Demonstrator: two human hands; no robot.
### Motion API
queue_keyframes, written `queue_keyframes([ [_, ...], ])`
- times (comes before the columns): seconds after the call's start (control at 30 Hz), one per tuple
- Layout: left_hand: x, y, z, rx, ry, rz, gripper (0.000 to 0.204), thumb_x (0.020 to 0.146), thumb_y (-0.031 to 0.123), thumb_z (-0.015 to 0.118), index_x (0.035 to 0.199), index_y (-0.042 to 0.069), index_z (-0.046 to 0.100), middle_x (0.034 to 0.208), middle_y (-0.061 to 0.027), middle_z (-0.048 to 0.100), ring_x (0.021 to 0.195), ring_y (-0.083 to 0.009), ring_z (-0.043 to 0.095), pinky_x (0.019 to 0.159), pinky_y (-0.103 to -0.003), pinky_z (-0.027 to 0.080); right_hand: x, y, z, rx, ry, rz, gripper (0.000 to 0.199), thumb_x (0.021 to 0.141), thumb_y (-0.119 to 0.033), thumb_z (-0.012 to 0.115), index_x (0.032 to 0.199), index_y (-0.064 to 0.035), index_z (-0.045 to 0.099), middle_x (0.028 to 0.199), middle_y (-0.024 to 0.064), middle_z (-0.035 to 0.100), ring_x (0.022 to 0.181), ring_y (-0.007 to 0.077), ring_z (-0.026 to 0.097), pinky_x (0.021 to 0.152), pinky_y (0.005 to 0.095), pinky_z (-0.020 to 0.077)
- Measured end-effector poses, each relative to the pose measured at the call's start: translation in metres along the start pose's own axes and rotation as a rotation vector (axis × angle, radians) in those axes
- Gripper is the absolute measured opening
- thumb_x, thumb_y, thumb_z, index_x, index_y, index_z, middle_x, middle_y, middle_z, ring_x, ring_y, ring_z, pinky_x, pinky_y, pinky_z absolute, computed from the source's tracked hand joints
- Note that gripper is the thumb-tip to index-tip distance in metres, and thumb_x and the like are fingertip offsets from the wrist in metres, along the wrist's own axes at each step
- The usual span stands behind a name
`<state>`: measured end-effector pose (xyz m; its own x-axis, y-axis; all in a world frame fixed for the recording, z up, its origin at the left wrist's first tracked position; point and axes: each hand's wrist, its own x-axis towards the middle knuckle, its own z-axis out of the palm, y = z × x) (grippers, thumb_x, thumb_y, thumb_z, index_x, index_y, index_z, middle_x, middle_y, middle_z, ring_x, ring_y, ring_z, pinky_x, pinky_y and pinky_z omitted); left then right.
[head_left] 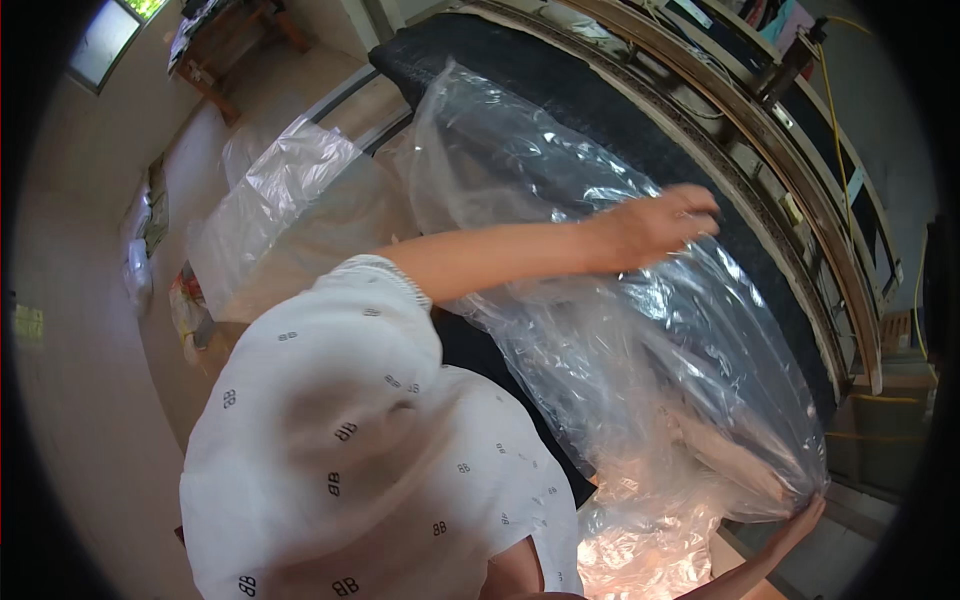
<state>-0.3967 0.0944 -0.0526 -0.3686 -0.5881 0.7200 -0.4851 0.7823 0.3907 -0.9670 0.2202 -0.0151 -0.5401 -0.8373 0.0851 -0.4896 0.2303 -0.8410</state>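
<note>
A large clear plastic sheet, wrinkled and shiny, lies spread over a black-covered work surface. My left arm reaches across it. My left hand is over the sheet near its far edge, fingers bent but smeared by motion, so I cannot tell whether they grip the film. At the lower right, my right hand is closed on the gathered corner of the plastic sheet. A tan shape shows dimly through the film near that corner; its kind is unclear.
Beyond the surface runs a long curved-looking machine frame with rails and a yellow cable. More clear plastic drapes at the left. A wooden table stands far left; bags lie on the floor by the wall.
</note>
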Motion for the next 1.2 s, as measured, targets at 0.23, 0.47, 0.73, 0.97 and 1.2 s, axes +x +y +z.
queue_keyframes([
  [0.23, -0.094, -0.078, -0.161, 0.830, 0.392, -0.343, 0.040, 0.071, 0.021, 0.069, 0.107, 0.007, 0.058, 0.113, -0.0091, 0.053, 0.105, -0.0263, 0.052, 0.083, -0.034, 0.044, 0.011, 0.006, -0.020, -0.091, 0.055, 0.134, 0.041, 0.091, -0.035, 0.045, 0.107, 0.0010, 0.055, 0.100, 0.0086, 0.052, 0.092, 0.0204, 0.046, 0.081, 0.0334, 0.0363],
  [0.47, -0.119, -0.107, -0.202, -0.039, 0.248, -0.943, 0.032, 0.075, 0.025, 0.071, 0.100, 0.006, 0.066, 0.086, 0.0029, 0.051, 0.079, -0.0082, 0.044, 0.074, -0.022, 0.039, 0.022, 0.016, -0.024, -0.122, 0.157, 0.249, 0.044, 0.089, -0.039, 0.046, 0.099, 0.0016, 0.058, 0.087, 0.0092, 0.052, 0.079, 0.0215, 0.045, 0.070, 0.0359, 0.0364],
  [0.73, -0.119, -0.107, -0.214, -0.459, 0.417, -0.934, 0.014, 0.083, 0.020, 0.063, 0.090, 0.008, 0.063, 0.081, 0.0057, 0.053, 0.078, -0.0052, 0.047, 0.075, -0.019, 0.036, 0.035, 0.008, -0.022, -0.083, 0.292, 0.341, 0.049, 0.087, -0.044, 0.047, 0.090, 0.0023, 0.061, 0.073, 0.0099, 0.052, 0.065, 0.0228, 0.044, 0.057, 0.0387, 0.0365],
  [0.97, -0.115, -0.106, -0.228, -0.585, 0.404, -0.865, 0.011, 0.086, 0.017, 0.060, 0.080, 0.009, 0.056, 0.076, 0.0041, 0.051, 0.072, -0.0053, 0.046, 0.068, -0.020, 0.036, 0.045, 0.013, -0.031, -0.068, 0.033, 0.210, 0.044, 0.089, -0.039, 0.044, 0.098, 0.0010, 0.059, 0.085, 0.0091, 0.053, 0.077, 0.0212, 0.047, 0.068, 0.0362, 0.0374],
  [1.2, -0.104, -0.096, -0.233, -0.663, 0.469, -0.884, 0.008, 0.085, 0.015, 0.062, 0.086, 0.007, 0.061, 0.073, 0.0044, 0.050, 0.069, -0.0050, 0.045, 0.063, -0.019, 0.036, 0.043, 0.017, -0.057, -0.049, -0.211, 0.123, 0.040, 0.092, -0.034, 0.042, 0.108, -0.0004, 0.056, 0.098, 0.0080, 0.055, 0.092, 0.0193, 0.049, 0.081, 0.0334, 0.0386],
])
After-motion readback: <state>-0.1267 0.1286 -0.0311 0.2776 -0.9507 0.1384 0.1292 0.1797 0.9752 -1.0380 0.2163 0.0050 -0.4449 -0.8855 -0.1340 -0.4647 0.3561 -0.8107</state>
